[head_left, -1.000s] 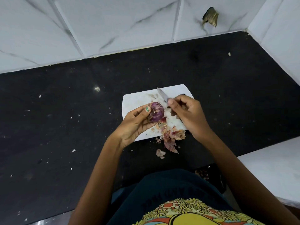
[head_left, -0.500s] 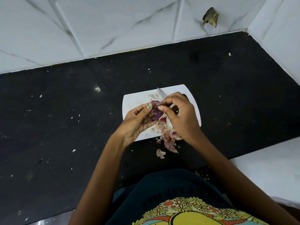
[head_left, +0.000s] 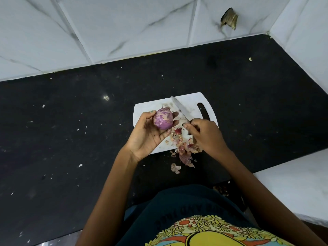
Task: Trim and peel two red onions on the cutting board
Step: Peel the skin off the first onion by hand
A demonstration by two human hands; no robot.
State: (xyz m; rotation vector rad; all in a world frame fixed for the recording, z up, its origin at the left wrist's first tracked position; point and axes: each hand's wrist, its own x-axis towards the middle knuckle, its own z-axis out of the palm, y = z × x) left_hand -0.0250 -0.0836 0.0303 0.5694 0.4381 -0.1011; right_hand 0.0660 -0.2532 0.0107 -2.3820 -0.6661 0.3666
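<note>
A mostly peeled red onion [head_left: 163,118], purple with pale patches, sits in the fingers of my left hand [head_left: 150,134], raised palm-up over the left part of the white cutting board [head_left: 142,110]. My right hand [head_left: 206,137] grips the handle of a knife [head_left: 180,109] whose blade points up and left across the board. A heap of reddish onion skins [head_left: 184,148] lies at the board's near edge, partly under my right hand. Only one onion is in view.
The board lies on a black stone counter [head_left: 71,139] flecked with small scraps. White marble tiles [head_left: 124,29] form the back wall and the right wall. A white ledge [head_left: 292,189] sits at the right front. More skins [head_left: 175,168] lie on the counter near me.
My right hand drew back from the onion to the right with the knife. My left hand turned palm-up and lifted the onion, showing its peeled side.
</note>
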